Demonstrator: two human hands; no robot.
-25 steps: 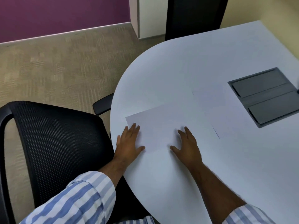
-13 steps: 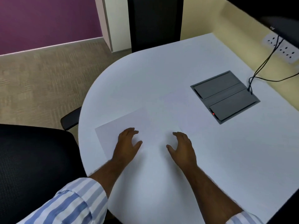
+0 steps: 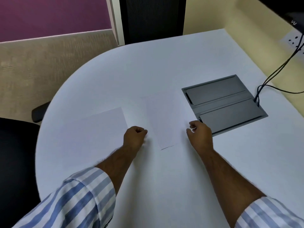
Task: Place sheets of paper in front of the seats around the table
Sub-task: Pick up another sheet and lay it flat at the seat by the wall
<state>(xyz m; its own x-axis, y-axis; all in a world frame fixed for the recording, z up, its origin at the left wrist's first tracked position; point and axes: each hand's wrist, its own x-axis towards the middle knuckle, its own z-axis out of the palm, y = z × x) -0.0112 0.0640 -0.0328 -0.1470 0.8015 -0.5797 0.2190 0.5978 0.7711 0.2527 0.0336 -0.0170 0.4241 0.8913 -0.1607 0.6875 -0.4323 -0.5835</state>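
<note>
One white sheet of paper [image 3: 100,127] lies flat on the white table [image 3: 148,66], near the edge by the black chair [image 3: 14,162] on the left. To its right, a small stack of white paper [image 3: 162,119] lies in the table's middle; its near edge is slightly raised and casts a thin shadow. My left hand [image 3: 135,135] is at the stack's left edge with its fingers curled in. My right hand [image 3: 199,133] is at the right edge, thumb and fingers pinched on a sliver of paper. Both hands appear to grip the top sheet's edges.
A grey cable box lid [image 3: 225,104] is set into the table just beyond my right hand, with black cables [image 3: 269,78] running to a wall socket [image 3: 294,41]. The chair's armrest [image 3: 39,112] pokes out at the left. A second black chair [image 3: 151,18] stands at the far end.
Both hands lifted off the left sheet, which stays flat, and moved right to the stack, where their fingers closed. The view swung to the right.
</note>
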